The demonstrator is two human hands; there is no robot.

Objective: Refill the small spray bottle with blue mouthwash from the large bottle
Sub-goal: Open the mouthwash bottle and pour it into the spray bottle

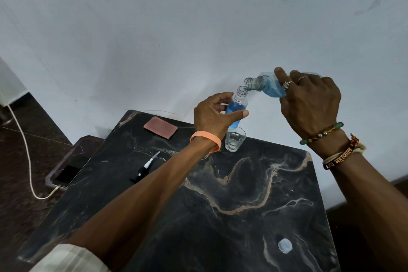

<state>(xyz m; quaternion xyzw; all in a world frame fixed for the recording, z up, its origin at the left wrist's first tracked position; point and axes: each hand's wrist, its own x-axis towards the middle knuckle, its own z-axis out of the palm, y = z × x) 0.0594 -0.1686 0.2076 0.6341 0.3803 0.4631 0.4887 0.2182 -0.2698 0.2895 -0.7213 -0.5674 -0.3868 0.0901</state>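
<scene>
My left hand (213, 117) grips the small clear spray bottle (238, 106), tilted a little, uncapped, more than half full of blue liquid. My right hand (309, 101) holds the large bottle (268, 87) tipped on its side, its open neck just above and beside the small bottle's mouth. Blue mouthwash pools in the large bottle's lower side. Both bottles hang above the far edge of the black marble table (220, 194). The black spray pump (144, 169) with its white tube lies on the table to the left. A pale bottle cap (285, 246) lies near the front right.
A clear glass (235, 141) stands on the table right under the small bottle. A pink cloth (160, 127) lies at the far left corner. A phone (66, 175) on a white charging cable (24, 146) rests on a lower ledge at the left. A white wall is behind.
</scene>
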